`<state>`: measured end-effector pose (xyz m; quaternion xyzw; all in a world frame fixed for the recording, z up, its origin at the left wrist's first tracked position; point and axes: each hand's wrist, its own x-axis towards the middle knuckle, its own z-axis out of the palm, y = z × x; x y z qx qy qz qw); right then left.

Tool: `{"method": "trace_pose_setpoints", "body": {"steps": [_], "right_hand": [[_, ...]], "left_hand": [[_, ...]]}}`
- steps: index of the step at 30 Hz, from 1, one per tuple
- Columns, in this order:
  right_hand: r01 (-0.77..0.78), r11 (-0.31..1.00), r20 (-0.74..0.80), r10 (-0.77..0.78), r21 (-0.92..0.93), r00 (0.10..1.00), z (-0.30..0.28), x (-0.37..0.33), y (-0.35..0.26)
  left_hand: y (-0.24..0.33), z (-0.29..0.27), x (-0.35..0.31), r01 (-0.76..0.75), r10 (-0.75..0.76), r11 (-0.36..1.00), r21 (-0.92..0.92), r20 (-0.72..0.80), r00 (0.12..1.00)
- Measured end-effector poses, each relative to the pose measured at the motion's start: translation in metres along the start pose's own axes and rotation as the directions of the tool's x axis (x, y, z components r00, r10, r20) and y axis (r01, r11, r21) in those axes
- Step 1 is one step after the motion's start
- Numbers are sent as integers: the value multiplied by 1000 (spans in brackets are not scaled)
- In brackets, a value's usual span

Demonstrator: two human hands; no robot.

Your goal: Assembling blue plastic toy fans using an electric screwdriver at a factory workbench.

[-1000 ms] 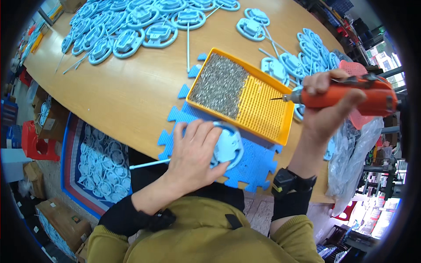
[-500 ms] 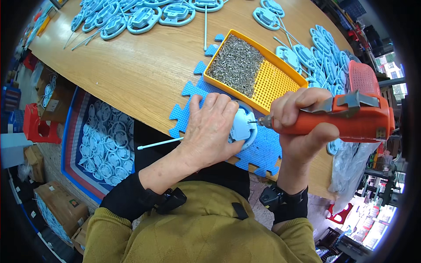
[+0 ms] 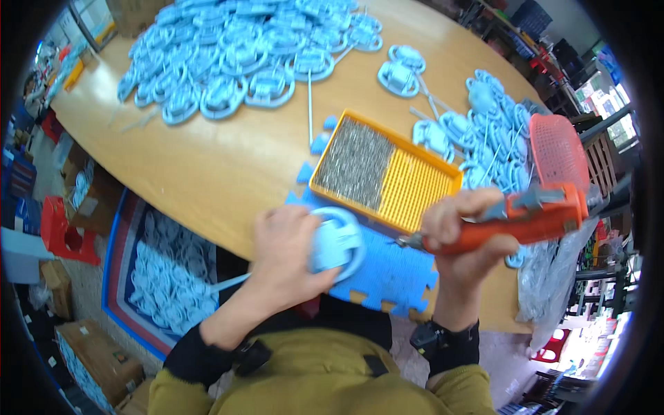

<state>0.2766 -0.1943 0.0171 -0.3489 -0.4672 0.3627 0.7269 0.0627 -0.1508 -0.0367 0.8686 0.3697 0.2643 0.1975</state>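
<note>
Between the thumb and fingers of my left hand is a round light-blue plastic part with a ring-shaped rim; its thin stick points out to the left, past my wrist. The part is over the left edge of a blue foam mat. My right hand grips a red electric screwdriver, whose tip points left, apart from the part. Just beyond my hands, a yellow tray holds a heap of small metal screws in its left half. Both hands are slightly blurred.
A large pile of similar light-blue parts covers the far left of the table. More parts lie at right, beside a pink basket and clear plastic bags. Below left stands a blue-rimmed bin full of parts.
The screwdriver tip has come away from the light-blue part. My left hand has shifted left with the part, off the middle of the mat. The view has tilted to show more of the far table.
</note>
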Motion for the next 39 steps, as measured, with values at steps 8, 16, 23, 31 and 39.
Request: {"method": "trace_pose_setpoints", "body": {"steps": [8,16,23,31,39], "right_hand": [[93,982,-148,-118,-164,982,-63,38,-20],[128,965,-221,-179,-227,959,-78,58,-11],[126,960,-227,-185,-251,956,-91,61,-14],[129,992,-97,-130,-13,987,-65,67,22],[68,988,-145,-88,-139,986,-71,73,49]], "left_hand": [[-55,-78,39,38,-40,964,262,1,999],[28,69,276,-475,389,877,80,462,797],[43,147,318,-438,282,898,29,726,627],[-48,1,273,-263,249,965,13,284,926],[-54,-91,85,-378,360,922,84,173,917]]}}
